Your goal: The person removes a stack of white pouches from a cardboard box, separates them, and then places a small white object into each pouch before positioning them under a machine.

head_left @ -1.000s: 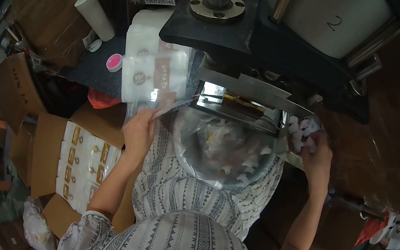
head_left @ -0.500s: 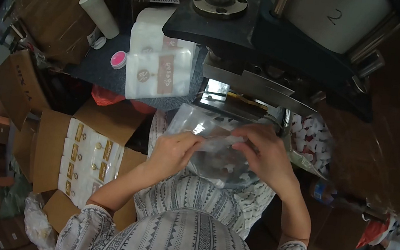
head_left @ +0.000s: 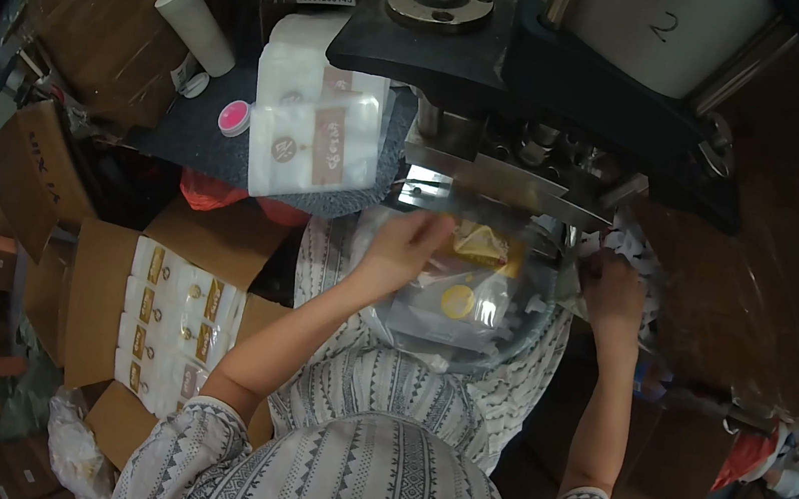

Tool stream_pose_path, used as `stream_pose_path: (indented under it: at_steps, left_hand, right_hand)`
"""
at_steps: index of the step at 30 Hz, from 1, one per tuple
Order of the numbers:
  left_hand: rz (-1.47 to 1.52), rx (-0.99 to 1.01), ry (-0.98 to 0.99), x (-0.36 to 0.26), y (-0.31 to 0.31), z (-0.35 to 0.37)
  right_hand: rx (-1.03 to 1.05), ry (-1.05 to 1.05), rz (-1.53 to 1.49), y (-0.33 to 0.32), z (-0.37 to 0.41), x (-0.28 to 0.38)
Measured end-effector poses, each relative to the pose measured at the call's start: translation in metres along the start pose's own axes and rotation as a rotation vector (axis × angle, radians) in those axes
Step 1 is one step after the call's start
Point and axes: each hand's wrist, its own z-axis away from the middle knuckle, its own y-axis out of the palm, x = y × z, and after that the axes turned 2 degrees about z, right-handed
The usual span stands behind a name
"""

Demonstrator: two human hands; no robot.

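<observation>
Below the press jaw, my left hand is closed at the upper edge of a clear pouch with gold print. The pouch lies over a clear round tub on my lap. What the fingertips pinch is partly hidden. Off to the right, my right hand reaches into a bag of small white plastic pieces, its fingers curled down among them; what they hold, if anything, is hidden.
A stack of printed white pouches lies on the grey table, beside a pink-topped round container and a white cup. At lower left an open carton holds packed pouches. The press overhangs my hands.
My right hand has left the clear plastic and moved right to the white pieces. My left hand has moved up and right. The gold-printed pouch now shows, and the press's upper shaft is lower.
</observation>
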Motion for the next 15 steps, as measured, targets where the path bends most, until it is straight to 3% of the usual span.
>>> stream_pose_path:
  at_steps: [1, 3, 4, 6, 7, 9, 10, 15]
  left_hand:
    - [-0.002, -0.003, 0.006, 0.003, -0.015, -0.004]
    - [-0.613, -0.689, 0.618, 0.023, -0.052, -0.01]
    - [-0.615, -0.689, 0.615, 0.041, -0.061, -0.008]
    - [-1.317, -0.561, 0.414, 0.067, -0.066, 0.005]
    - [-1.299, -0.559, 0.542, 0.07, -0.067, 0.012]
    - [-1.134, -0.559, 0.537, 0.071, -0.076, 0.018]
    - [-0.961, -0.562, 0.528, 0.072, -0.078, 0.021]
    - [-0.95, -0.599, 0.494, 0.059, -0.079, 0.027]
  right_hand:
    - [-0.006, -0.003, -0.002, 0.001, -0.003, -0.006]
    - [0.008, 0.008, -0.158, 0.004, -0.005, -0.01]
    - [0.01, 0.008, -0.159, 0.003, -0.003, -0.008]
    - [-0.039, 0.066, -0.048, -0.002, -0.005, -0.002]
    - [-0.048, 0.066, -0.052, -0.004, -0.007, -0.002]
    - [-0.195, -0.026, -0.04, -0.003, 0.0, -0.005]
    - [-0.19, -0.016, -0.033, 0.001, 0.0, -0.009]
    - [-0.02, -0.062, 0.018, 0.009, -0.012, -0.024]
